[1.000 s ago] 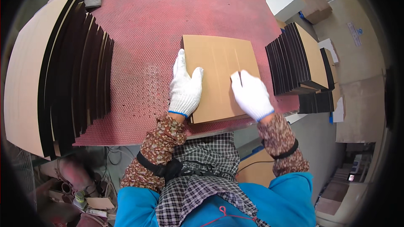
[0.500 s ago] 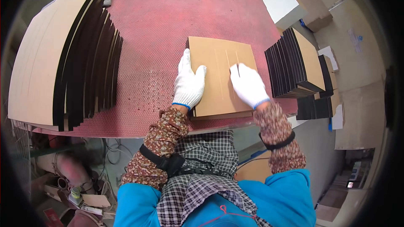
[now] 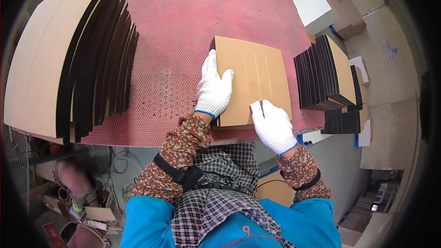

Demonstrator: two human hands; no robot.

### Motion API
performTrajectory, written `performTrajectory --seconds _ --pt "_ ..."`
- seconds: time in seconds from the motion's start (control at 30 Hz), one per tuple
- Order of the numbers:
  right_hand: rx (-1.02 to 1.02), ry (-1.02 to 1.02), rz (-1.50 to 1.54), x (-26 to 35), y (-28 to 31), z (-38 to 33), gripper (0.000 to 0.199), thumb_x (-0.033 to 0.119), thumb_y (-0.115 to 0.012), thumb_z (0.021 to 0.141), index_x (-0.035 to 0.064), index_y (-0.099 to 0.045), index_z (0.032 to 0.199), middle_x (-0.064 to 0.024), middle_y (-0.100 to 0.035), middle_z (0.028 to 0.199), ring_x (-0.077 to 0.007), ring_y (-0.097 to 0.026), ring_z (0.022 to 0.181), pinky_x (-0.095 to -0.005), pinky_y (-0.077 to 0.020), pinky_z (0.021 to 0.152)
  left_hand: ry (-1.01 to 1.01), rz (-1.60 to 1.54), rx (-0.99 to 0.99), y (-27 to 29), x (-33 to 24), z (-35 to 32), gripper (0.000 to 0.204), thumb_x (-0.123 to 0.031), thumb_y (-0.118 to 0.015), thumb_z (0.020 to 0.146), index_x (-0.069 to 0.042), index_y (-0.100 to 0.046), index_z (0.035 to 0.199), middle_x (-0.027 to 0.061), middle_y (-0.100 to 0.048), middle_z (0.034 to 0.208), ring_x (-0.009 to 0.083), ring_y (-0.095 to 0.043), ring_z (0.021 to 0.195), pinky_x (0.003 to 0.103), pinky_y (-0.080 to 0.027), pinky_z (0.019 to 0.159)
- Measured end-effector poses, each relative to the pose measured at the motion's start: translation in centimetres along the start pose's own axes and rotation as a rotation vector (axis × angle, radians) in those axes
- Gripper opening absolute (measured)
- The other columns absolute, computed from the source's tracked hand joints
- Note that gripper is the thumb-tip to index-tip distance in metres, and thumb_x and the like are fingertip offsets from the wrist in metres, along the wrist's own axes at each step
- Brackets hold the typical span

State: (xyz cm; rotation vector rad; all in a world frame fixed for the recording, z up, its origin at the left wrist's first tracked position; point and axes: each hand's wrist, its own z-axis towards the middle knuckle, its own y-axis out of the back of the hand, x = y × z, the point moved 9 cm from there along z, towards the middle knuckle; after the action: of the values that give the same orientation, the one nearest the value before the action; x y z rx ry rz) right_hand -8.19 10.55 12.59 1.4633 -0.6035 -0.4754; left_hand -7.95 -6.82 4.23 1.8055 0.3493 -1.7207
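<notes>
A tan rectangular board (image 3: 250,69) with a dark left edge lies on the red table in front of me, with faint lines running along its top. Under it more board shows at the near edge. My left hand (image 3: 214,85), in a white knit glove, lies along its left edge with the fingers stretched out and the thumb apart on top. Near the board's lower right part, my gloved right hand (image 3: 272,121) has its fingers pinched together over the surface. What those fingers hold, if anything, is too small to make out.
A tall stack of large black-edged tan boards (image 3: 50,50) stands on the table's left. To the right is a stack of smaller black-edged boards (image 3: 324,76). The table (image 3: 170,27) has a red mesh-patterned top. A white box (image 3: 314,7) stands beyond its far right.
My right hand has slid down the board toward its near edge. My left hand stays on the left edge. The whole view has shifted slightly.
</notes>
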Motion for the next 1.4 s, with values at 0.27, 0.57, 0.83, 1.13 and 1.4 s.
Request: performTrajectory --seconds 0.27,0.57,0.83,1.13,1.4 --pt "-0.188 0.02 -0.06 -4.2 -1.9 10.4 0.027 0.026 -0.05 0.1 0.0031 -0.062 0.096 -0.0206 -0.068 0.085 -0.0418 -0.067 0.079 -0.0521 -0.0543 0.074 -0.013 -0.03 0.002 -0.2 0.1 -0.3 0.076 -0.025 -0.06 0.098 0.002 -0.024 0.158 0.0274 -0.029 0.16 0.042 -0.034 0.147 0.044 -0.032 0.121" --pt "-0.222 0.222 -0.193 -3.7 -2.4 13.8 0.03 0.027 -0.048 0.1 0.0022 -0.063 0.094 -0.0221 -0.068 0.088 -0.042 -0.067 0.084 -0.0517 -0.0534 0.08 0.006 -0.002 0.018 -0.1 0.3 0.0 0.076 -0.029 -0.058 0.099 0.001 -0.023 0.159 0.026 -0.029 0.161 0.0411 -0.033 0.148 0.044 -0.031 0.121" --pt "0.04 0.175 -0.173 1.0 -0.1 1.1 0.019 0.018 -0.052 0.097 0.0024 -0.062 0.098 -0.0184 -0.064 0.087 -0.037 -0.067 0.072 -0.0467 -0.0556 0.067 -0.011 -0.015 0.014 -0.1 0.0 0.2 0.076 -0.029 -0.058 0.099 0.0 -0.022 0.16 0.0257 -0.029 0.161 0.0411 -0.035 0.147 0.044 -0.032 0.121" --pt "-0.481 -0.258 -0.114 -6.5 3.6 -6.4 0.02 0.022 -0.059 0.099 0.0042 -0.065 0.092 -0.0147 -0.063 0.094 -0.0342 -0.062 0.093 -0.0462 -0.0529 0.077 0.021 0.03 -0.012 1.3 -0.7 -1.1 0.07 -0.031 -0.061 0.097 0.002 -0.036 0.153 0.028 -0.048 0.15 0.0411 -0.052 0.134 0.045 -0.041 0.113" --pt "-0.382 -0.638 0.297 -10.4 1.8 -8.7 0.033 0.032 -0.054 0.102 0.0018 -0.065 0.093 -0.0219 -0.065 0.095 -0.0418 -0.064 0.092 -0.051 -0.0511 0.083 -0.102 0.376 -0.065 2.8 -1.8 -7.3 0.053 -0.031 -0.06 0.098 0.002 -0.055 0.14 0.0302 -0.062 0.129 0.0411 -0.06 0.122 0.046 -0.046 0.106"
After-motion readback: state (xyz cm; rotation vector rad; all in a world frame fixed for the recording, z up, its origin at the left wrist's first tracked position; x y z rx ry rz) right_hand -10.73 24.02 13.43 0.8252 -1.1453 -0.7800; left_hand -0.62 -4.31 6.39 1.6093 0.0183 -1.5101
